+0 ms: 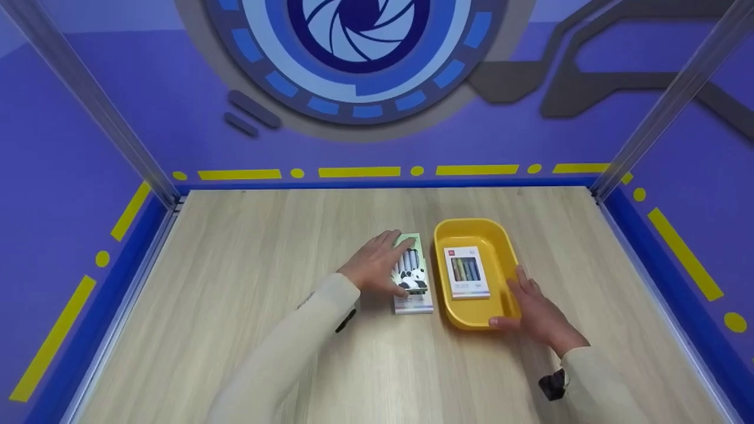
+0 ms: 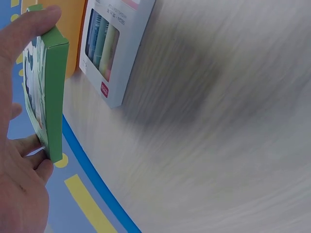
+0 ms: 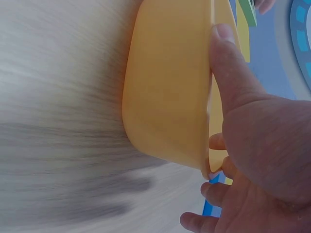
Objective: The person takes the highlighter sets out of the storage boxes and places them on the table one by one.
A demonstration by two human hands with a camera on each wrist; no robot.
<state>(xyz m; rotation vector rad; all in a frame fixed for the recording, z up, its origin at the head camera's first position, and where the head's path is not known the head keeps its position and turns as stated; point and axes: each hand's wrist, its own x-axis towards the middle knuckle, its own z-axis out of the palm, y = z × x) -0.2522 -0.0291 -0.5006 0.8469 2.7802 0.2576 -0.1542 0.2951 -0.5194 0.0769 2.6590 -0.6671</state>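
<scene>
My left hand (image 1: 376, 266) grips a flat green box with pandas on its front (image 1: 413, 277), thumb at one end and fingers at the other. In the left wrist view, that green box (image 2: 54, 92) is raised off the table. Beneath it, partly covered in the head view, a white box (image 1: 413, 305) lies on the table; the left wrist view shows coloured pens in its window. My right hand (image 1: 539, 309) rests on the yellow tray (image 1: 511, 250) at its near right corner, thumb and spread fingers touching the rim (image 3: 210, 97). Inside the tray lies another white windowed box (image 1: 466, 288).
The wood-grain table (image 1: 247, 247) reaches back to a blue-purple wall (image 1: 147, 106) with yellow dashes. Side panels with metal posts (image 1: 100, 94) bound it left and right. The white box lies close along the tray's left side.
</scene>
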